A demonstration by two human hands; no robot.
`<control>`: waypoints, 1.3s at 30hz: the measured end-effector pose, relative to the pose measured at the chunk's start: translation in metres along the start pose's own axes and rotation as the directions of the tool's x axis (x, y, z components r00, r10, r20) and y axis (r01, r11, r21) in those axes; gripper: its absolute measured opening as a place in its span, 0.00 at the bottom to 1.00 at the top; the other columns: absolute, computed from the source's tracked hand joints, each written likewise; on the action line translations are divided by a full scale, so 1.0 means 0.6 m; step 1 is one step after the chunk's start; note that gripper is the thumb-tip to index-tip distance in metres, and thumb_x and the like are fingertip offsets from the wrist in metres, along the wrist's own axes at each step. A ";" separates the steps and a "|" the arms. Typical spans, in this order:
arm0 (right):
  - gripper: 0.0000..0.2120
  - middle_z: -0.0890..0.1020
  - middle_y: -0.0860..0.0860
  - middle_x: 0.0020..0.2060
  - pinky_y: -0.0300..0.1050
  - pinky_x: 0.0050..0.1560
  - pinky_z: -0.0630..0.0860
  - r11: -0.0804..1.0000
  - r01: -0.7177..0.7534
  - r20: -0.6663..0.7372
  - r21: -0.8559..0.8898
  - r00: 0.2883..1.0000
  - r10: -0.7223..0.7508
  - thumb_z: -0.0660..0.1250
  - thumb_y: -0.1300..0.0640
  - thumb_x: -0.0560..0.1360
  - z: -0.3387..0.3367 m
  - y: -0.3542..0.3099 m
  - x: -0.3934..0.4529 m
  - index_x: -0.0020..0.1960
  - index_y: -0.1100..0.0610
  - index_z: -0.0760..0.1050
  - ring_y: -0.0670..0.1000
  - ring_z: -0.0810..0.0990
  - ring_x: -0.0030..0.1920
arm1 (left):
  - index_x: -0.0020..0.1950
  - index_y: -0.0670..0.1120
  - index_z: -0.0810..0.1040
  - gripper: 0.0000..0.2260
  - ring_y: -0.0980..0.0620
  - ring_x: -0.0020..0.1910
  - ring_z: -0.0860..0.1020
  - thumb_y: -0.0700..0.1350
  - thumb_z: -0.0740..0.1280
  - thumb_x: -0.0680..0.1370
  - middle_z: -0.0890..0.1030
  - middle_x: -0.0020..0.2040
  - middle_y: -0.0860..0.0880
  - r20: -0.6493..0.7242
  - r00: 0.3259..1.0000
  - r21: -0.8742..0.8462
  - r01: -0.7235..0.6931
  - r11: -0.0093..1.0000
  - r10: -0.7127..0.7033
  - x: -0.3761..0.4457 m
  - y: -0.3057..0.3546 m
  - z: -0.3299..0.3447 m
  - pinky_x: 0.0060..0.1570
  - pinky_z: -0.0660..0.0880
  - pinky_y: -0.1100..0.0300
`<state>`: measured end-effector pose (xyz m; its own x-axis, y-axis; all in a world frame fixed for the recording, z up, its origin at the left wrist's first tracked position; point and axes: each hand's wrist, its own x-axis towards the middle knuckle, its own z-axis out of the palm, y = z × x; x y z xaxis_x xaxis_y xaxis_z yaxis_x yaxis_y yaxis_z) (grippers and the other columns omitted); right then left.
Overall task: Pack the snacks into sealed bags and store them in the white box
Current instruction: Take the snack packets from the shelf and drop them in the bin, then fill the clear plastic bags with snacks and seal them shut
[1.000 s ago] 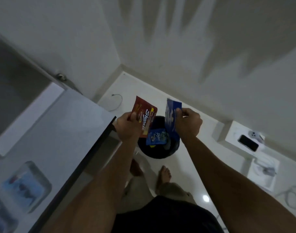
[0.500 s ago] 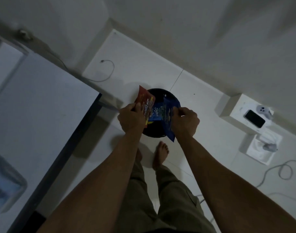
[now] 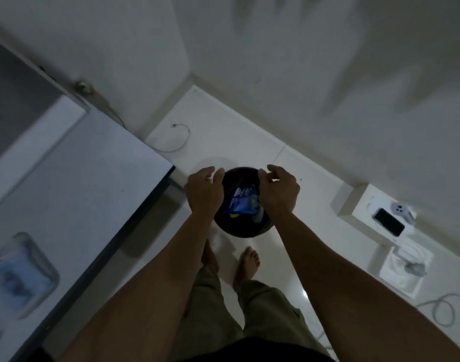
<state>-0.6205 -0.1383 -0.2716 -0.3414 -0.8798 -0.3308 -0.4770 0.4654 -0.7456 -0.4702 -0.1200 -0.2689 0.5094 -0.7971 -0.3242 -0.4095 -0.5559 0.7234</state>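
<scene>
Taking the round black bin point(image 3: 239, 226) on the floor as the landmark: nearest the camera, on the near side of the bin, stand the person's bare feet point(image 3: 246, 262) and olive trouser legs point(image 3: 265, 317) on the white tiled floor point(image 3: 223, 131). Both forearms reach forward over them to the bin.

The left hand point(image 3: 204, 190) hangs over the bin's left rim, fingers loose and spread, gripping nothing. The right hand point(image 3: 281, 189) hangs over the bin's right rim, also released, its fingers curled slightly with nothing between them. Between the two hands, inside the bin, lie blue snack wrappers point(image 3: 243, 202), with a small yellow scrap just under them.

Left of the bin runs a pale table point(image 3: 67, 178) with a dark edge; a clear sealed bag point(image 3: 20, 275) with blue contents rests on it, well apart from the bin and blurred. Right of the bin, against the wall, sits a white box point(image 3: 372, 205) bearing a dark phone point(image 3: 389, 222) and a small grey device point(image 3: 401, 210); just nearer the camera lies a second white box point(image 3: 406, 267) with a cable. Beyond the bin, to its left, a thin wire point(image 3: 179, 142) curls on the floor by the wall corner.
</scene>
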 end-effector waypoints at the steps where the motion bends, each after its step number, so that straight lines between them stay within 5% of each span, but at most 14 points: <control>1: 0.16 0.85 0.49 0.52 0.41 0.57 0.75 1.000 0.026 0.005 0.013 1.000 -0.026 0.68 0.47 0.77 -0.006 -0.011 -0.004 0.61 0.52 0.80 0.50 0.82 0.53 | 0.61 0.42 0.81 0.17 0.50 0.54 0.81 0.52 0.68 0.78 0.84 0.56 0.46 -0.022 1.000 -0.011 -0.013 1.000 0.013 -0.007 0.009 -0.012 0.54 0.71 0.64; 7: 0.15 0.85 0.51 0.47 0.45 0.56 0.77 0.979 0.185 0.023 0.089 0.982 -0.188 0.69 0.49 0.76 -0.027 -0.089 -0.027 0.60 0.55 0.81 0.51 0.82 0.47 | 0.57 0.42 0.83 0.16 0.47 0.49 0.83 0.51 0.71 0.75 0.85 0.49 0.45 -0.145 0.989 -0.147 -0.031 0.989 0.009 -0.048 0.057 -0.094 0.54 0.77 0.58; 9: 0.16 0.84 0.52 0.46 0.44 0.52 0.78 0.937 0.286 0.110 0.201 0.944 -0.312 0.70 0.50 0.76 0.005 -0.184 -0.112 0.60 0.56 0.80 0.50 0.82 0.42 | 0.59 0.43 0.82 0.17 0.50 0.49 0.82 0.51 0.72 0.75 0.85 0.51 0.45 -0.321 0.947 -0.235 -0.048 0.971 -0.030 -0.083 0.050 -0.233 0.55 0.76 0.59; 13: 0.15 0.84 0.51 0.44 0.42 0.51 0.77 0.922 0.270 0.235 0.278 0.912 -0.337 0.71 0.50 0.75 0.037 -0.210 -0.182 0.58 0.57 0.81 0.49 0.81 0.42 | 0.61 0.44 0.81 0.18 0.55 0.48 0.79 0.51 0.72 0.75 0.84 0.53 0.48 -0.341 0.935 -0.256 0.003 0.967 -0.093 -0.122 0.008 -0.308 0.52 0.71 0.66; 20: 0.12 0.82 0.50 0.42 0.38 0.50 0.72 0.923 0.292 0.251 0.250 0.902 -0.353 0.72 0.51 0.74 0.020 -0.236 -0.188 0.54 0.57 0.83 0.48 0.80 0.43 | 0.61 0.43 0.81 0.17 0.56 0.47 0.78 0.50 0.73 0.75 0.83 0.55 0.47 -0.314 0.944 -0.272 0.013 0.962 -0.101 -0.162 0.007 -0.318 0.52 0.71 0.66; 26: 0.10 0.82 0.49 0.44 0.37 0.49 0.71 0.863 0.399 0.439 0.310 0.745 -0.502 0.72 0.52 0.75 0.111 -0.264 -0.446 0.53 0.56 0.82 0.47 0.80 0.44 | 0.58 0.45 0.82 0.16 0.53 0.47 0.82 0.51 0.74 0.74 0.84 0.48 0.49 -0.499 0.849 -0.310 0.015 0.951 -0.176 -0.295 -0.188 -0.519 0.57 0.79 0.55; 31: 0.09 0.82 0.49 0.43 0.36 0.48 0.72 0.827 0.484 0.567 0.286 0.610 -0.553 0.73 0.54 0.75 0.208 -0.210 -0.630 0.52 0.58 0.82 0.48 0.80 0.45 | 0.58 0.40 0.81 0.15 0.54 0.44 0.80 0.47 0.74 0.74 0.83 0.45 0.47 -0.544 0.783 -0.394 0.076 0.916 -0.300 -0.412 -0.368 -0.623 0.48 0.74 0.63; 39: 0.07 0.83 0.50 0.44 0.36 0.45 0.76 0.799 0.562 0.726 0.211 0.457 -0.514 0.74 0.55 0.74 0.305 -0.154 -0.824 0.51 0.55 0.82 0.46 0.80 0.43 | 0.49 0.45 0.82 0.08 0.53 0.40 0.79 0.47 0.74 0.74 0.83 0.40 0.46 -0.580 0.629 -0.542 0.176 0.822 -0.518 -0.552 -0.561 -0.709 0.44 0.75 0.62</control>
<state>-0.2593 0.2360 -0.1447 0.6770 -0.7115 -0.1883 -0.4021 -0.1433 -0.9043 -0.1792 0.4314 -0.1456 0.9713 -0.0770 -0.2248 0.1636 -0.4697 0.8675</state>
